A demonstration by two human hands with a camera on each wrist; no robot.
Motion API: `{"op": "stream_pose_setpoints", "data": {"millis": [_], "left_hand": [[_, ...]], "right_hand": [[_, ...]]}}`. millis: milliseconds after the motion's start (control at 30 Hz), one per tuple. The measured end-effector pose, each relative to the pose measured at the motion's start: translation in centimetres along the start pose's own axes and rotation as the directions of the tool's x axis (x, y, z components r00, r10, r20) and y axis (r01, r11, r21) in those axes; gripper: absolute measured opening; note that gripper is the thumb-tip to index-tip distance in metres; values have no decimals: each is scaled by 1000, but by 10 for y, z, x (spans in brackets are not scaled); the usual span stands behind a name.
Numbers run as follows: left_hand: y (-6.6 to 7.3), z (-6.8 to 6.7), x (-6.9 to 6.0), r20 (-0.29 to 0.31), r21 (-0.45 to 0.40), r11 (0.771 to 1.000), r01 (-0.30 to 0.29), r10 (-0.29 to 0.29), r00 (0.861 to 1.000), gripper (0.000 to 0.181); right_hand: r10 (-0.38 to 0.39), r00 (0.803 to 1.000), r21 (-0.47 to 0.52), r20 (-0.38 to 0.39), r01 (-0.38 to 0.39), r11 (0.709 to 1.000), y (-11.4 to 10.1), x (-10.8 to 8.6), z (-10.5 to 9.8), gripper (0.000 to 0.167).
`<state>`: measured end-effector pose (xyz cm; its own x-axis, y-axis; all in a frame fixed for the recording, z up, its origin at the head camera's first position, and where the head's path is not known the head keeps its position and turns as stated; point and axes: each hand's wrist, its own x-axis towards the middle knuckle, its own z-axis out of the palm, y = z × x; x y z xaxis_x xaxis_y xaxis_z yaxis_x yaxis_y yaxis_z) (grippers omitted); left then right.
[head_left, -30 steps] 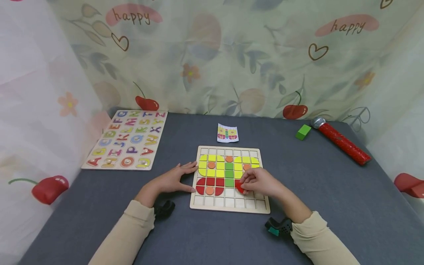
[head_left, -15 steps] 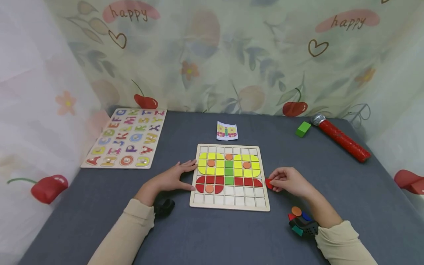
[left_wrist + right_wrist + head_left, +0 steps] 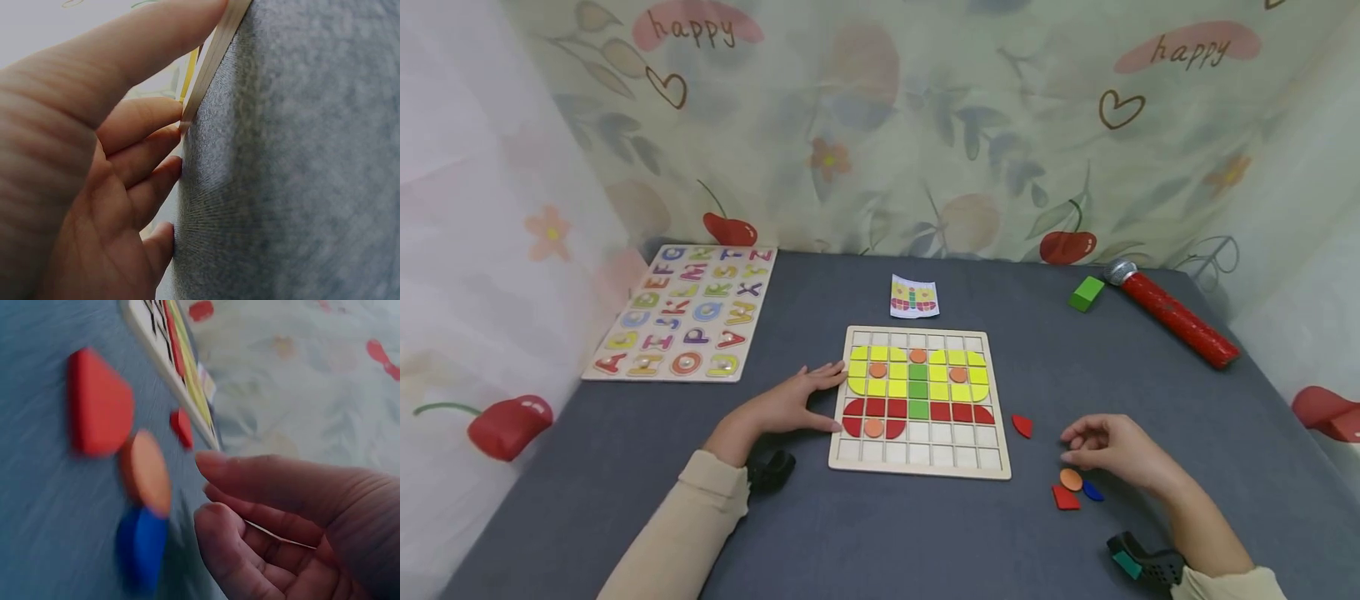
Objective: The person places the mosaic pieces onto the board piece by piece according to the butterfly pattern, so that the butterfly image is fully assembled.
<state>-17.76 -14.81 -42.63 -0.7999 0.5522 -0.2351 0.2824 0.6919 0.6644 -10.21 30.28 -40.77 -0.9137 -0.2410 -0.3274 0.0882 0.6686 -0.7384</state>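
In the head view a wooden grid board (image 3: pixel 957 459) bears flat yellow, red, green and orange pieces in a butterfly-like pattern. My left hand (image 3: pixel 786 406) touches the board's left edge with its fingers spread; the left wrist view has fingertips beside that wooden edge. To the right of the board my right hand (image 3: pixel 1116 450) holds nothing, its fingers loosely bent. Close to it lie an orange disc (image 3: pixel 1071 479), a red piece (image 3: pixel 1065 498) and a blue piece (image 3: pixel 1093 491). A red quarter-round piece (image 3: pixel 1022 426) lies between the board and that hand.
Behind the board is a small card (image 3: pixel 914 297) printed with a similar pattern. An alphabet puzzle board (image 3: pixel 715 317) lies at the left. A green block (image 3: pixel 1086 293) and a red microphone (image 3: pixel 1176 318) lie at the back right. A patterned cloth (image 3: pixel 925 125) hangs behind the table.
My right hand has carried a red quarter-round piece off the board, laid it to the board's right, and moved further right toward the loose pieces. The left hand has stayed at the board's edge.
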Motion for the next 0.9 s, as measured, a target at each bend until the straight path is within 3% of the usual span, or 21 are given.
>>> {"op": "stream_pose_setpoints", "data": {"millis": [200, 367, 467, 633, 900], "left_hand": [[-1, -2, -4, -6, -19, 1000, 11, -11, 1000, 87], [-3, -1, -4, -7, -23, 1000, 9, -9, 1000, 88], [-3, -1, -3, -3, -19, 1000, 4, -4, 1000, 88], [-2, 0, -2, -3, -11, 1000, -9, 9, 1000, 88], [0, -1, 1, 3, -2, 1000, -9, 9, 1000, 88]], "right_hand": [[-24, 998, 18, 56, 23, 1000, 22, -26, -1, 40], [-95, 994, 0, 45, 95, 995, 30, -31, 6, 31], [-94, 995, -21, 25, 95, 995, 29, -30, 8, 27], [-65, 998, -33, 8, 65, 997, 19, -23, 4, 28], [-157, 987, -53, 14, 158, 986, -26, 6, 12, 24]]}}
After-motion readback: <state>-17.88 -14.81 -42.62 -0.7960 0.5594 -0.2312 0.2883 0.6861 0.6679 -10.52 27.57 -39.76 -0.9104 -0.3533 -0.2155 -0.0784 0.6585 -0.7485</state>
